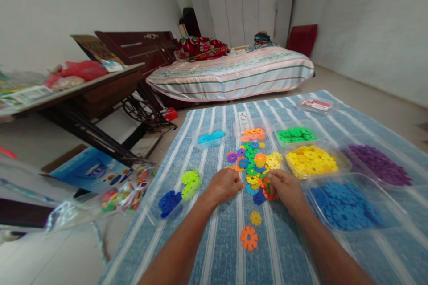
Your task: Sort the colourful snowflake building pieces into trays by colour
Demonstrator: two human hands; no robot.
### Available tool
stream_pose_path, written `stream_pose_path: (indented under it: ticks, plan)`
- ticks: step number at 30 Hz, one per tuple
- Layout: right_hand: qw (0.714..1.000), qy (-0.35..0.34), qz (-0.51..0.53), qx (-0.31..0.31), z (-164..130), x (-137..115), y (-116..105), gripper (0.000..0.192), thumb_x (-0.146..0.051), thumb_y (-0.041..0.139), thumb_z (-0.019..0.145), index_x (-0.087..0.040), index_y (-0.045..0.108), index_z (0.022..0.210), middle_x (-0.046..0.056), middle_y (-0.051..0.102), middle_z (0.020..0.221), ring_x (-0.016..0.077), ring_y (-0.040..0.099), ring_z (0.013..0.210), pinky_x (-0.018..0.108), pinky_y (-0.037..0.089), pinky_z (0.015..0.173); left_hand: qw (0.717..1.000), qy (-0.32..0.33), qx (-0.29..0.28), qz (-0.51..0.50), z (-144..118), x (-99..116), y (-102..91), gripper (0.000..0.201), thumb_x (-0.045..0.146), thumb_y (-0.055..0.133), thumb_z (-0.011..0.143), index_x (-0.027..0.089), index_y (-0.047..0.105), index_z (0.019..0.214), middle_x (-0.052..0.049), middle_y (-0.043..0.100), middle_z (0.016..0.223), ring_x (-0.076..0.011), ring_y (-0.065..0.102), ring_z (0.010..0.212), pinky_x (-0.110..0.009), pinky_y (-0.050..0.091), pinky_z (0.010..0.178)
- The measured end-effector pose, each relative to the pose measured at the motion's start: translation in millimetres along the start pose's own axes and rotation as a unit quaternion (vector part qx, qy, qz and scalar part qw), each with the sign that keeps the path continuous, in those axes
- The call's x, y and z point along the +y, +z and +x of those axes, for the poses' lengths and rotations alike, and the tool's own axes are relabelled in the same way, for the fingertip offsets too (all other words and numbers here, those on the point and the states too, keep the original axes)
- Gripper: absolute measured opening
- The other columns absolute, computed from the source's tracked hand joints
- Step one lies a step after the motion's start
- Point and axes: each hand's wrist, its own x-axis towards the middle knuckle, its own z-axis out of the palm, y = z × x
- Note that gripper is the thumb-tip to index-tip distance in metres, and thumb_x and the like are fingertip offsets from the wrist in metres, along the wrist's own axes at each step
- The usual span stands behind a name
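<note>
1. Head view, hands. My left hand (224,185) rests knuckles-up on the blue-and-white striped cloth (217,249), fingers curled under at the near left edge of the mixed heap of flat plastic snowflake discs (254,164). Whether it pinches a disc I cannot tell.
2. Head view, right side. My right hand (287,189) lies at the heap's near right edge, fingers bent over an orange disc (267,193) that it touches; whether the grip has closed on it is hidden.
3. Governing relation. The heap lies directly ahead of both hands, between them and the far trays; both hands are about equally near. The discs are round, with no long axis.
4. Surroundings. Two loose discs, a small yellow disc (256,218) and a larger orange snowflake disc (249,238), lie nearer me, between my forearms. A clear tray of yellow discs (312,160) and a clear tray of dark blue discs (344,207) sit to my right.
5. Writing. A clear lid behind the heap bears lettering (243,121), too blurred to read; the red-and-white label (316,104) likewise.
</note>
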Motion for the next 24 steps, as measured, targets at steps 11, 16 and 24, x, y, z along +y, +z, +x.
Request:
stream_pose_path:
  ticks: [11, 16, 24]
  plan:
    - [1.000, -0.006, -0.003, -0.003, 0.1, 0.1, -0.9, 0.030, -0.047, 0.056, 0.071, -0.017, 0.061, 0.069, -0.005, 0.047, 0.039, 0.0098, 0.041, 0.036, 0.021, 0.031, 0.038, 0.995, -0.065, 0.064, -0.038, -2.6, 22.6, 39.1, 0.021, 0.026, 0.064, 0.064, 0.017, 0.058, 0.082, -0.004, 0.064, 0.082, -0.0203, 0.061, 0.083, -0.027, 0.043, 0.069]
    - [1.000, -0.009, -0.001, -0.001, 0.3, 2.4, -0.5, 0.028, -0.044, 0.055, 0.073, -0.017, 0.061, 0.071, -0.005, 0.048, 0.039, 0.0096, 0.040, 0.037, 0.020, 0.031, 0.039, 0.954, -0.110, 0.033, -0.277, -0.4, 5.8, 46.3, 0.011, 0.013, 0.057, 0.062, 0.018, 0.049, 0.068, 0.007, 0.050, 0.050, -0.0101, 0.053, 0.048, -0.019, 0.036, 0.046]
    - [1.000, -0.017, -0.010, -0.004, 1.0, 3.1, -0.8, 0.027, -0.042, 0.054, 0.074, -0.017, 0.061, 0.070, -0.005, 0.048, 0.039, 0.0095, 0.041, 0.037, 0.020, 0.031, 0.040, 0.914, -0.112, 0.090, -0.378, -8.0, -16.3, 0.2, 0.009, 0.015, 0.059, 0.061, 0.015, 0.053, 0.067, 0.007, 0.051, 0.046, -0.0057, 0.046, 0.036, -0.016, 0.033, 0.039]
